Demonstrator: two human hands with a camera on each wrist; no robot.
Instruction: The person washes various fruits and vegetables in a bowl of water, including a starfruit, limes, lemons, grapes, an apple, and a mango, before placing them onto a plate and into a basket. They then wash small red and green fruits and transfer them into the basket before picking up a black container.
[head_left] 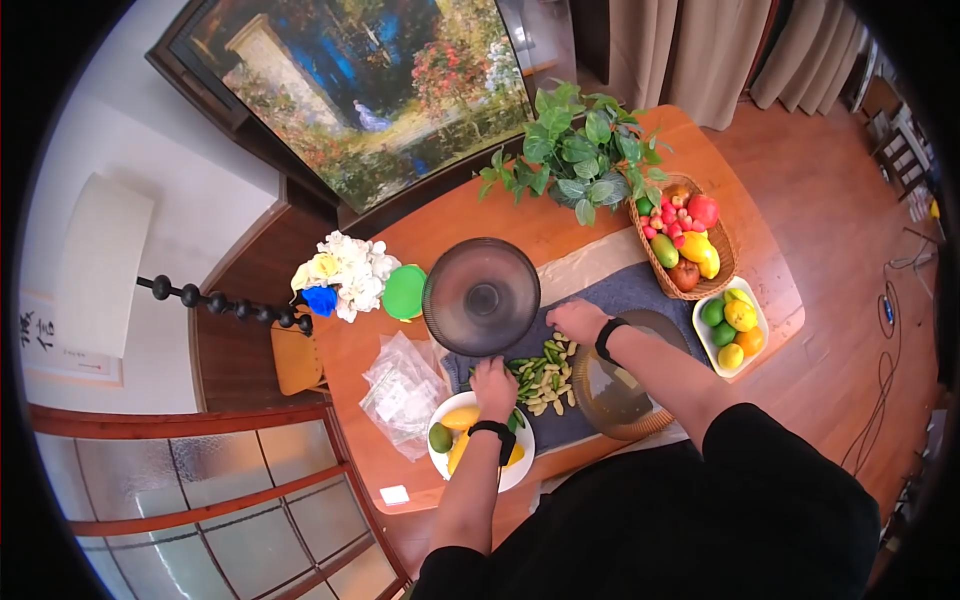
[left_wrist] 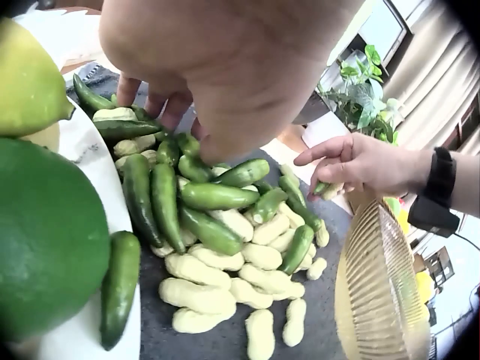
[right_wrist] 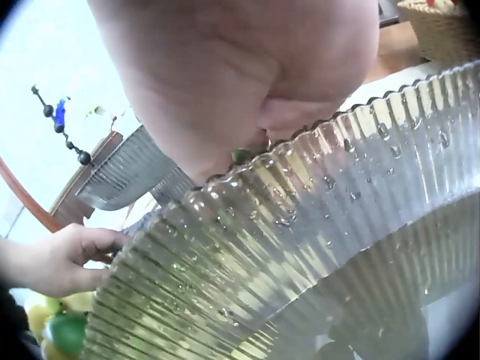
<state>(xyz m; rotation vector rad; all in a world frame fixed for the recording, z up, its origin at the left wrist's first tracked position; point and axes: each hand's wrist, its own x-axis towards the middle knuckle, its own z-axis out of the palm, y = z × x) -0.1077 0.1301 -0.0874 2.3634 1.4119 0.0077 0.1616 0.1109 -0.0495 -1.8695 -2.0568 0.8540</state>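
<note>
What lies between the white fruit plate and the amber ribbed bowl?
A mixed pile of green peppers and peanuts on the dark cloth, shown in the left wrist view between plate and bowl.

Green peppers [left_wrist: 217, 196], glossy, whole, slender and slightly curved, lie heaped at odd angles beneath the fingertips of the left hand [head_left: 493, 388], partly over whole, pale-shelled peanuts [left_wrist: 196, 296], which spread from there toward the right hand [head_left: 578, 322]. One held pepper [left_wrist: 321, 188], mostly hidden, shows a green end between the right hand's fingers. One lone pepper [left_wrist: 120, 289] lies apart from the heap, beside the left wrist.
</note>
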